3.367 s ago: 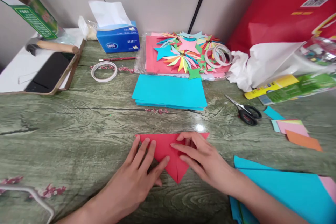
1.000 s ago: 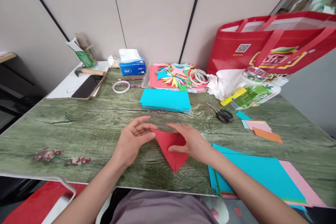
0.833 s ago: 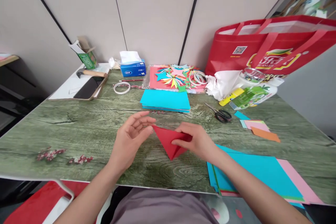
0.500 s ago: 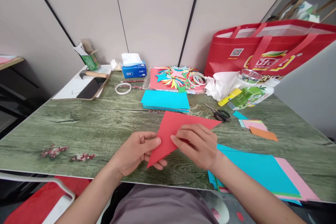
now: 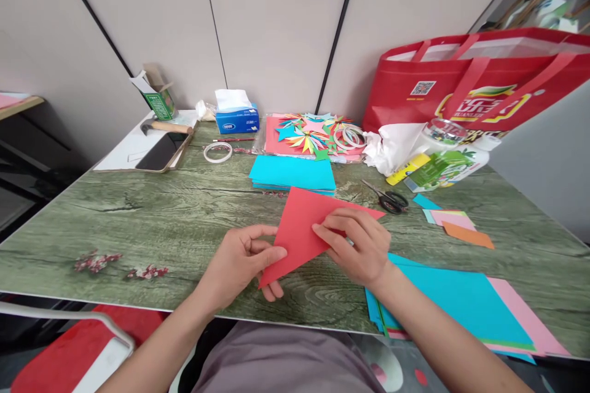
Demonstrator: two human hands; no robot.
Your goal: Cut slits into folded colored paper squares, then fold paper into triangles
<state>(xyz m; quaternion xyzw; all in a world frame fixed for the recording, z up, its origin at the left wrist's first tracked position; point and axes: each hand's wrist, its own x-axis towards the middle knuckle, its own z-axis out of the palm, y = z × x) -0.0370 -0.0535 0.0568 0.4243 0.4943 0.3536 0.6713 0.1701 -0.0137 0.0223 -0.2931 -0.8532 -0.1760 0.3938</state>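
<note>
A red sheet of paper folded into a triangle is held between both hands, just above the wood-patterned table. My left hand grips its lower left corner, thumb on top and fingers beneath. On the long lower edge, my right hand pinches the paper between thumb and fingers; part of that grip is hidden behind the hand. Beyond the triangle lies a stack of blue paper. Black-handled scissors rest to the right of the triangle's tip.
Blue and pink sheets lie under my right forearm. Paper scraps, a yellow glue stick and a red bag are at right. At back stand a tissue box and paper stars; a phone and hammer sit left.
My right hand has slid a little to the right along the lower edge of the red paper. My left hand keeps its corner. The view has shifted slightly.
</note>
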